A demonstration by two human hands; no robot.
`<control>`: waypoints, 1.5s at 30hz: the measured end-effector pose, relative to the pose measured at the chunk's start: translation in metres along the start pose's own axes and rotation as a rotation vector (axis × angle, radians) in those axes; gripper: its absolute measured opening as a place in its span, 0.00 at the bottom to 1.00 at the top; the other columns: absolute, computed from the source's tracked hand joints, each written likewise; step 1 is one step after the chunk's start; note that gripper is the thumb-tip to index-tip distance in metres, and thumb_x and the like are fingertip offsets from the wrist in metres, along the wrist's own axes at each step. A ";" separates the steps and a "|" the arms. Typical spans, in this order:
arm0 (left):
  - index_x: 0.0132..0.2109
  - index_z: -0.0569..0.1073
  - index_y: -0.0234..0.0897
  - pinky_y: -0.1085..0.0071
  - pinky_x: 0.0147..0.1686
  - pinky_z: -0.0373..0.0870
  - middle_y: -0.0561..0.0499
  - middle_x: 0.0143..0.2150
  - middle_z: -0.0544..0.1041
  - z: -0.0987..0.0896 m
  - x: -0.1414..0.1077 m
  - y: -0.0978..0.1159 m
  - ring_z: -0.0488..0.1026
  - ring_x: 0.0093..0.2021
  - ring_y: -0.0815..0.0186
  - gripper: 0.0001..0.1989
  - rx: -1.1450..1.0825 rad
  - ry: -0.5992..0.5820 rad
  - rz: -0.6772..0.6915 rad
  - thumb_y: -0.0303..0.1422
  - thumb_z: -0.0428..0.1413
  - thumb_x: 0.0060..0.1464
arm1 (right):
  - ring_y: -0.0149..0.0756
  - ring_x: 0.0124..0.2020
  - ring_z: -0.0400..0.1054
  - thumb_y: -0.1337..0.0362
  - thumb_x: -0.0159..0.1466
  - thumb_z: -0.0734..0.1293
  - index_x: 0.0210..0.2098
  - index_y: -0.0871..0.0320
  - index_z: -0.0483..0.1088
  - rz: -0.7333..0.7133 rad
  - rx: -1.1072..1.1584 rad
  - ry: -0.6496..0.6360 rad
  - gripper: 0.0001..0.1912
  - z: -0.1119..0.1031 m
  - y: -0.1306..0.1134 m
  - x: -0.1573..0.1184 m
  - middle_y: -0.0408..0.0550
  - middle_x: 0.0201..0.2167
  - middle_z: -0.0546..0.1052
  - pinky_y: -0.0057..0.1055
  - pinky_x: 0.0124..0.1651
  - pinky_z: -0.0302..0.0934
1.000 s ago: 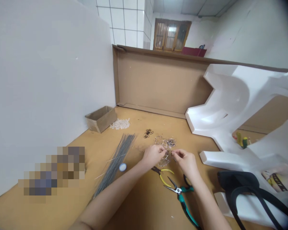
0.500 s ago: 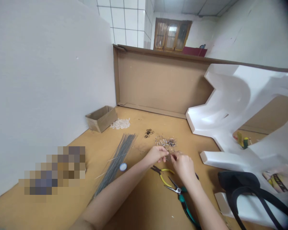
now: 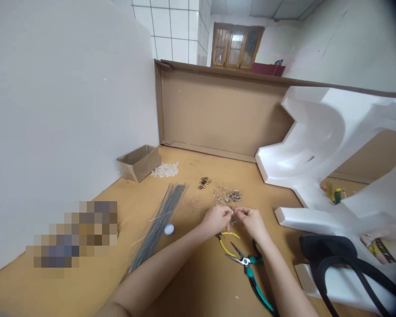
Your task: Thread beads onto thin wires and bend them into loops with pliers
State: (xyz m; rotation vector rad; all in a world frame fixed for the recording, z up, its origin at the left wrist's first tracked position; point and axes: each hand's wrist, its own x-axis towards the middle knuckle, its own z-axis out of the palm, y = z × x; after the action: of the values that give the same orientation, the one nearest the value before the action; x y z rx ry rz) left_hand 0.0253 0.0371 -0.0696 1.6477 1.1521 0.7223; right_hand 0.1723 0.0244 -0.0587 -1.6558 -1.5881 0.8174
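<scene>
Left hand (image 3: 216, 220) and right hand (image 3: 252, 222) meet just above the tan surface (image 3: 191, 281), each pinched narrow, their fingertips together on a small bent wire piece (image 3: 232, 211) that is too small for me to make out clearly on this feed. The largest shape nearby is the white polystyrene packing (image 3: 317, 132) on the right. A cardboard panel (image 3: 224, 110) stands along the back of the surface, and a black strapped bag (image 3: 326, 248) lies at the lower right. Farther left, a small cardboard box (image 3: 139, 164) sits beside a white panel (image 3: 69, 110). A bundle of grey wire rods (image 3: 158, 226) lies left of the hands, while yellow-handled pliers (image 3: 226, 242) and teal-handled pliers (image 3: 251, 273) lie just below them. A heap of metal wire pieces (image 3: 226, 194) sits just ahead of the hands, near a cluster of black rings (image 3: 203, 183). Clear beads (image 3: 165, 170) lie by the box. I would keep both hands low over the heap, wrists steady, and turn the piece with the fingertips alone, so a slip lands in view.
</scene>
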 end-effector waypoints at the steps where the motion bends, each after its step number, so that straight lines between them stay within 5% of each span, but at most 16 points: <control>1: 0.33 0.73 0.37 0.78 0.19 0.53 0.56 0.15 0.70 -0.001 -0.001 0.001 0.59 0.14 0.73 0.12 0.039 0.018 0.013 0.37 0.48 0.50 | 0.26 0.12 0.55 0.58 0.53 0.60 0.27 0.63 0.74 0.012 0.026 -0.015 0.16 0.001 0.001 0.000 0.40 0.12 0.67 0.23 0.16 0.49; 12: 0.36 0.70 0.40 0.73 0.29 0.59 0.51 0.24 0.73 -0.003 -0.002 0.005 0.70 0.27 0.64 0.06 0.468 0.183 0.098 0.35 0.52 0.50 | 0.22 0.09 0.50 0.57 0.52 0.61 0.29 0.62 0.71 0.108 0.206 -0.140 0.15 0.002 0.001 0.000 0.34 0.11 0.60 0.22 0.15 0.45; 21: 0.40 0.69 0.39 0.71 0.33 0.63 0.49 0.33 0.76 -0.006 -0.008 0.015 0.73 0.33 0.62 0.10 0.773 0.128 0.113 0.37 0.47 0.55 | 0.22 0.10 0.50 0.56 0.52 0.62 0.29 0.62 0.71 0.090 0.203 -0.168 0.15 0.001 0.004 0.002 0.35 0.11 0.60 0.22 0.15 0.46; 30: 0.33 0.70 0.38 0.74 0.32 0.61 0.50 0.34 0.73 -0.017 -0.015 0.026 0.70 0.33 0.66 0.10 0.668 0.127 0.287 0.33 0.46 0.55 | 0.25 0.13 0.54 0.56 0.51 0.65 0.19 0.59 0.66 0.013 0.107 -0.079 0.13 -0.015 -0.008 -0.005 0.37 0.11 0.63 0.23 0.18 0.48; 36: 0.32 0.70 0.37 0.74 0.32 0.63 0.50 0.39 0.70 -0.024 -0.021 0.037 0.68 0.30 0.71 0.08 0.386 0.199 0.365 0.32 0.47 0.53 | 0.30 0.19 0.61 0.56 0.55 0.62 0.24 0.58 0.68 -0.155 -0.101 0.009 0.12 -0.030 -0.027 -0.018 0.42 0.17 0.69 0.25 0.23 0.53; 40: 0.31 0.69 0.36 0.71 0.41 0.63 0.49 0.44 0.70 -0.025 -0.027 0.045 0.68 0.41 0.67 0.06 0.309 0.227 0.549 0.30 0.47 0.53 | 0.33 0.24 0.63 0.60 0.57 0.60 0.25 0.57 0.67 -0.284 -0.280 0.045 0.09 -0.034 -0.043 -0.030 0.45 0.23 0.71 0.26 0.28 0.55; 45: 0.35 0.68 0.36 0.67 0.47 0.61 0.47 0.45 0.71 -0.028 -0.032 0.052 0.66 0.47 0.65 0.06 0.225 0.094 0.759 0.28 0.46 0.54 | 0.31 0.23 0.62 0.64 0.55 0.60 0.25 0.57 0.67 -0.286 -0.269 0.002 0.06 -0.038 -0.048 -0.038 0.43 0.22 0.70 0.26 0.27 0.55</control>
State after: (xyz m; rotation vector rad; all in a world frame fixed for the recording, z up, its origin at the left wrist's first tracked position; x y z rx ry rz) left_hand 0.0074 0.0130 -0.0092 2.2917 0.6588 1.1783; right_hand 0.1748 -0.0150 0.0015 -1.5543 -1.9451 0.4713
